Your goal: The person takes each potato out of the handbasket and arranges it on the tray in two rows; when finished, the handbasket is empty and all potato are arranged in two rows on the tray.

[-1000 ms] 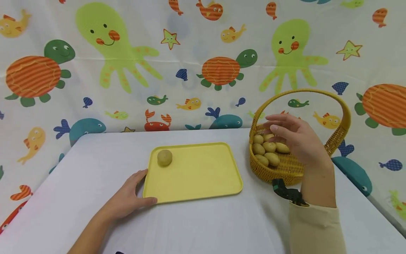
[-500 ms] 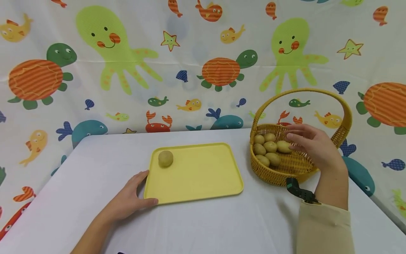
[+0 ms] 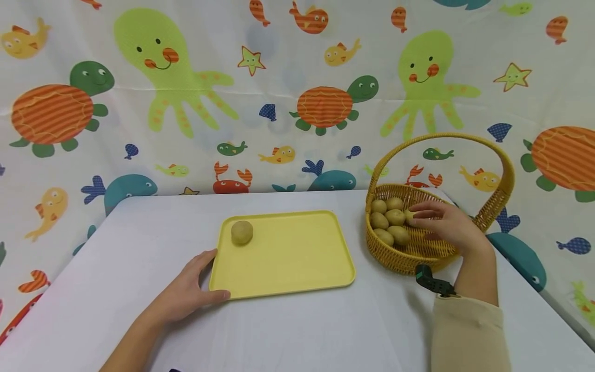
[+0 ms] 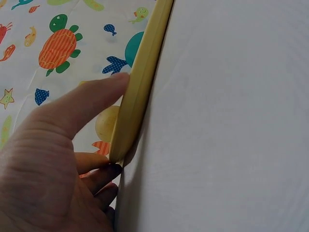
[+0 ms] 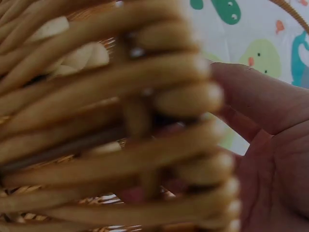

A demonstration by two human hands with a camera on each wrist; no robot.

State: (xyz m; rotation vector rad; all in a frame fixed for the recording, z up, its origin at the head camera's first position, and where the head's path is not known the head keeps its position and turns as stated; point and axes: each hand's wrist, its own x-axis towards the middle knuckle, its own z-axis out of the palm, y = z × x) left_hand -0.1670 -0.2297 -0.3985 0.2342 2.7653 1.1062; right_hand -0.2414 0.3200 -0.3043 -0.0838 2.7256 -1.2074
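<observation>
Head view puts a sea-creature cloth (image 3: 288, 62) behind your white counter (image 3: 302, 336). The wicker basket (image 3: 395, 262) stands upright at the right, its tall handle leaving your arm room from the near side. Beside it the yellow tray (image 3: 293, 253) lies flat, long axis running left to right, right end angled slightly away from you.

Your left hand (image 3: 188, 289) spans the tray's near-left corner, thumb and fingers spread apart against its edges, probably to keep it from sliding. Your right hand (image 3: 451, 227) reaches into the basket, fingertips at the rightmost potato (image 3: 409, 217); I cannot tell whether that grip is clamped, as weave fills much of the right wrist view. The fingers also hide this potato's long axis.

The other potatoes (image 3: 395, 217) huddle along the basket's left wall, which likely stops them rolling. A single round potato (image 3: 241, 233) sits near the tray's far-left corner, pointing no clear way.
</observation>
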